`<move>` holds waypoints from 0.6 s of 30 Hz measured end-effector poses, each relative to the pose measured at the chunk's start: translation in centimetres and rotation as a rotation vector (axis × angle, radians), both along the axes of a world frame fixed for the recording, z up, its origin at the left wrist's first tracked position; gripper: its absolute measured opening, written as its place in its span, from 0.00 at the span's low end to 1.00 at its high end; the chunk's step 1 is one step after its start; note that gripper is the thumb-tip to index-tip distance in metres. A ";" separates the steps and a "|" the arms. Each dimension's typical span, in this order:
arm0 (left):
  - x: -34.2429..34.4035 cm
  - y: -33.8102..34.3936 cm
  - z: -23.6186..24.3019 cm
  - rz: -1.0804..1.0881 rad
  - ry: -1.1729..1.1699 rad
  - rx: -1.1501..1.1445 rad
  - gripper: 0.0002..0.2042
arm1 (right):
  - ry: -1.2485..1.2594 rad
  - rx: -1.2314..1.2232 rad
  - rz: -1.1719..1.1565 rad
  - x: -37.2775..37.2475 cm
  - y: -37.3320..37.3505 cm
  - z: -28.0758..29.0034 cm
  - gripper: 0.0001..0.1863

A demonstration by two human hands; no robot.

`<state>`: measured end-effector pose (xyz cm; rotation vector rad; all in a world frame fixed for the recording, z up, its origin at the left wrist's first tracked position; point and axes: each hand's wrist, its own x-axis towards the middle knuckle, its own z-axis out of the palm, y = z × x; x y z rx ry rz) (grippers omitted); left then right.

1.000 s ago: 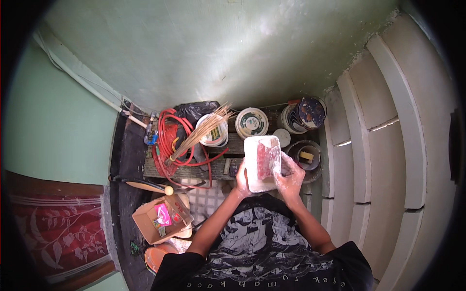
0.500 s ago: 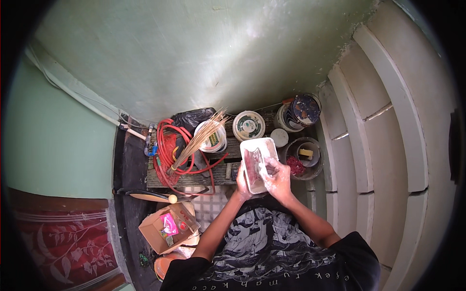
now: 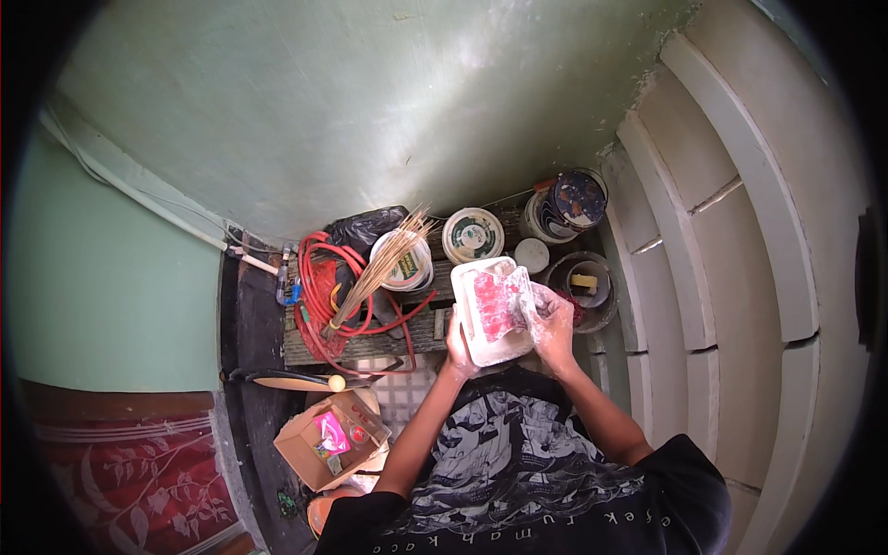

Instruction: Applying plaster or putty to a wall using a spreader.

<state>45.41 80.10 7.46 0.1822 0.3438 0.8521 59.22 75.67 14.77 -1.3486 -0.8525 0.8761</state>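
In front of my chest I hold a shallow white plastic tray (image 3: 507,351), its rim smeared with pale paste. My left hand (image 3: 459,342) is closed on the tray's left edge. My right hand (image 3: 552,326), whitened with paste, pinches the right side of a flat red scraper-like piece (image 3: 497,305). That piece is streaked with white and lies over the tray's opening, covering much of the inside. Whether it touches the tray bottom is hidden.
A wooden bench (image 3: 314,347) stands against the green wall. On it are a coiled red hose (image 3: 319,254), a stick bundle (image 3: 375,273), lidded white tubs (image 3: 473,235) and paint cans (image 3: 578,199). A cardboard box (image 3: 313,455) sits low at left; pale stair-like ledges (image 3: 740,102) rise at right.
The flat piece has turned over and lifted, now showing a red, white-streaked face. My right hand has shifted right with it. The tray stays in my left hand, slightly tilted.
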 end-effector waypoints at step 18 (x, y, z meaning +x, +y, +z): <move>-1.2 -0.5 -1.1 -0.138 0.090 0.036 0.31 | -0.166 0.011 -0.054 -4.8 -1.8 -0.6 0.18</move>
